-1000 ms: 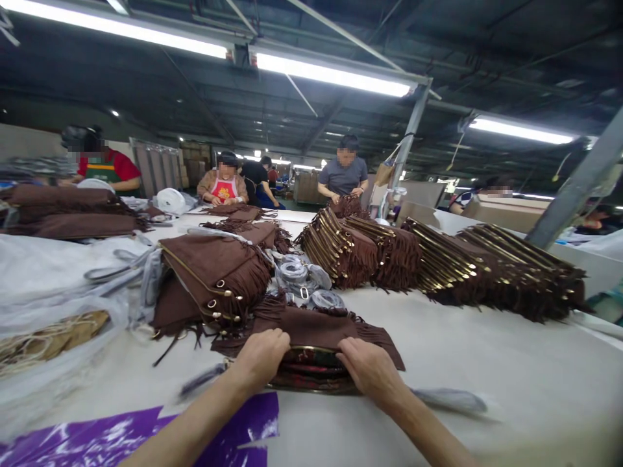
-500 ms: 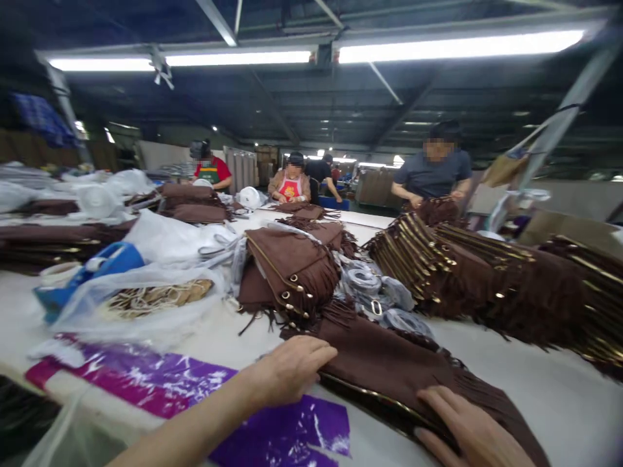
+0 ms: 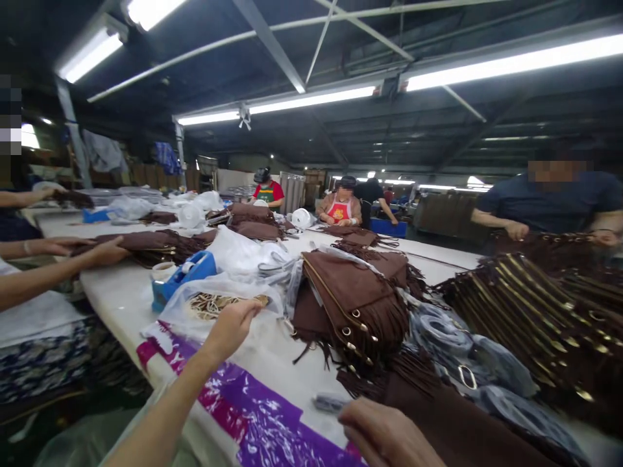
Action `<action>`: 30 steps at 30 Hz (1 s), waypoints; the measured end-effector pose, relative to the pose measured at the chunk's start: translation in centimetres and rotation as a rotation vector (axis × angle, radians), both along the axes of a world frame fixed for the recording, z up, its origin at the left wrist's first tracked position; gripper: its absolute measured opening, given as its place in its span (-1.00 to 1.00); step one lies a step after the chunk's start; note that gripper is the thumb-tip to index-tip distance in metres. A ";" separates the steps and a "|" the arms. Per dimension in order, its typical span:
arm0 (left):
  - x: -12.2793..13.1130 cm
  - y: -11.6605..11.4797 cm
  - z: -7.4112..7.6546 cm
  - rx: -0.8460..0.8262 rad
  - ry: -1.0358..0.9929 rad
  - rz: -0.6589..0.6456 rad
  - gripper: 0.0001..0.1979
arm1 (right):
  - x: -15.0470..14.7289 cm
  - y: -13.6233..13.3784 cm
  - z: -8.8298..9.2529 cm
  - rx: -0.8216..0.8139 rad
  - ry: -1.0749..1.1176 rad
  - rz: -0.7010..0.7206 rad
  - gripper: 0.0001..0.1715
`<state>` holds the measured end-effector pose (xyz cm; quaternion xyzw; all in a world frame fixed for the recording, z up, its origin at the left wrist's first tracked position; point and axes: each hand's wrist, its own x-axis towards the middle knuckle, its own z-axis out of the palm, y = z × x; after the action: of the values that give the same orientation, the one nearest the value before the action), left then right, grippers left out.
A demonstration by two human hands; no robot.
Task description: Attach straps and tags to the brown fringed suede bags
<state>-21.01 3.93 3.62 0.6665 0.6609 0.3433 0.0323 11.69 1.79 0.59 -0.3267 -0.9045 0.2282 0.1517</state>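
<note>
My left hand (image 3: pixel 232 326) pinched the clear bag (image 3: pixel 214 299), long axis running L-R along desk (image 3: pixel 121 292); right hand (image 3: pixel 384 434) lay loose on brown bag (image 3: pixel 452 428).

No text, label, brand, number or sign can be read anywhere in this view. A yellowish emblem is seen on the red apron (image 3: pixel 339 210) worn by a person at the far side of the table, but it is too small to be made out. White marks on the purple sheet (image 3: pixel 263 415) are only glare, not lettering.
</note>
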 end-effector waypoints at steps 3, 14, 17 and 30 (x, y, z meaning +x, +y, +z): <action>-1.4 -0.1 -1.3 -0.023 -0.060 -0.063 -0.68 | -5.2 2.0 -0.1 -0.027 0.096 -0.005 -0.75; -4.1 1.3 -8.4 -0.106 -0.059 -0.203 -0.65 | -17.1 8.4 -3.7 -0.003 0.170 -0.092 -0.78; -3.8 1.1 -8.0 -0.116 0.001 -0.204 -0.66 | -18.5 8.5 -4.4 0.033 0.155 -0.095 -0.84; -3.1 0.9 -7.7 -0.148 0.093 -0.182 -0.80 | -15.8 9.2 -2.9 0.080 -0.095 -0.106 -0.75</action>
<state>-24.10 4.87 -4.10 0.7346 0.6221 0.2581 0.0816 -4.15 11.02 -2.35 -0.3782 -0.9006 0.1679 0.1333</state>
